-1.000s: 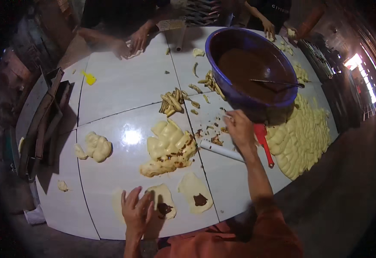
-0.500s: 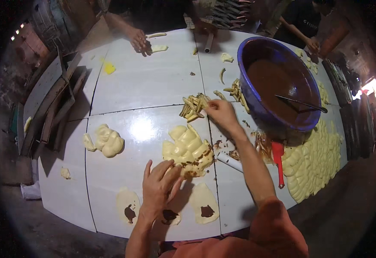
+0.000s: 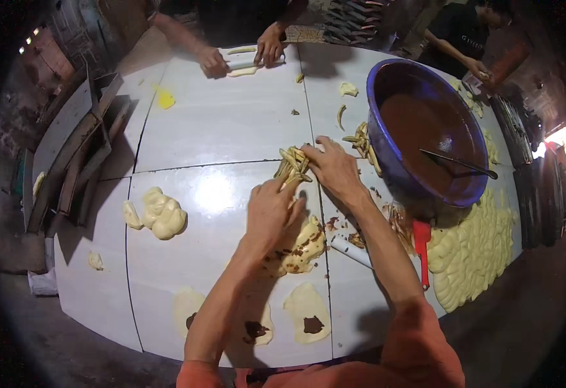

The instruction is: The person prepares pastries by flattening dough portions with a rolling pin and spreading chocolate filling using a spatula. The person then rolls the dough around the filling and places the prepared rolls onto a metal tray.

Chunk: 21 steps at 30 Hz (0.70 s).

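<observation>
A small heap of long, thin banana-like pieces (image 3: 293, 160) lies on the white tabletop ahead of me. My left hand (image 3: 271, 210) reaches to its near side, fingers stretched and touching the pieces, thumb apart. My right hand (image 3: 336, 169) touches its right side with fingers spread. Below my left hand sits pale yellow dough (image 3: 303, 249) smeared with brown bits, partly hidden by that hand. Nearer me are flattened dough pieces (image 3: 303, 299), each with a dab of dark brown filling (image 3: 312, 325); my left forearm partly covers the left one.
A blue basin (image 3: 381, 132) of brown mixture holds a dark-handled utensil (image 3: 457, 163). Beside it are a red-handled tool (image 3: 422, 252), a white tube (image 3: 351, 251) and many dough pieces (image 3: 470, 258). More dough (image 3: 164, 215) sits left. Across the table, a person's hands hold a roller (image 3: 241, 64).
My left hand has moved up from the dough to the banana-like pieces. My right hand's fingers have spread beside the heap. The person opposite now has both hands on a roller.
</observation>
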Each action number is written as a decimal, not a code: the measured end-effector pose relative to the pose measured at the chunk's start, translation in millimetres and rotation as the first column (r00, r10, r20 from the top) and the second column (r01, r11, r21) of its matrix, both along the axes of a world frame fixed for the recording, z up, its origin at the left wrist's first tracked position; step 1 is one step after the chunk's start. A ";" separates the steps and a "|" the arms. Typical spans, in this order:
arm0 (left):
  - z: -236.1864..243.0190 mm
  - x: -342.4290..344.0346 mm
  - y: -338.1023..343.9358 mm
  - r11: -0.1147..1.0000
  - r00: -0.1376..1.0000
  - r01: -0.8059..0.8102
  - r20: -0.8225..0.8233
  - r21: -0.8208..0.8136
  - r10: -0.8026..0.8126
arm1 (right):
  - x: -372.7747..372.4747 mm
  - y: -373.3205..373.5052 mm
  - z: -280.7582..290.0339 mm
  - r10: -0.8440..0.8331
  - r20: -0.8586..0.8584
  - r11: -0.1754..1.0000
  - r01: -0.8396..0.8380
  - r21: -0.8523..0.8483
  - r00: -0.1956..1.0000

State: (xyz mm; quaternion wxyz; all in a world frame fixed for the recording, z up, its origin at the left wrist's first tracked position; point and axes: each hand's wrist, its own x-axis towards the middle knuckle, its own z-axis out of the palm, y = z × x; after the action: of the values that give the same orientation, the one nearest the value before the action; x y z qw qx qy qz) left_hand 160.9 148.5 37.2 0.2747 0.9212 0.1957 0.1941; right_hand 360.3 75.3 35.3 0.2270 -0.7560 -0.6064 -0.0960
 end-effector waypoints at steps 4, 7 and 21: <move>-16.6 25.1 0.2 0.947 0.998 -0.057 0.035 0.315 0.048 | 14.6 8.1 -5.7 0.061 0.112 0.997 -0.056 -0.047 0.992; -15.8 28.6 -3.5 0.979 0.988 -0.057 -0.132 0.194 0.083 | 22.6 -10.8 5.5 0.039 -0.011 0.999 -0.039 -0.036 0.999; 19.4 -21.2 -25.5 0.685 0.971 0.117 0.226 -0.719 0.072 | -46.9 -94.1 67.1 0.082 -0.673 0.938 -0.285 -0.197 0.735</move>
State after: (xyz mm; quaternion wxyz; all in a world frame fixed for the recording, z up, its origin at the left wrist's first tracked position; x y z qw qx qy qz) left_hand 139.7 123.0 56.6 0.6409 0.7089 0.2110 0.2054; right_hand 313.4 -18.8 102.3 0.3210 -0.7017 -0.5677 0.2869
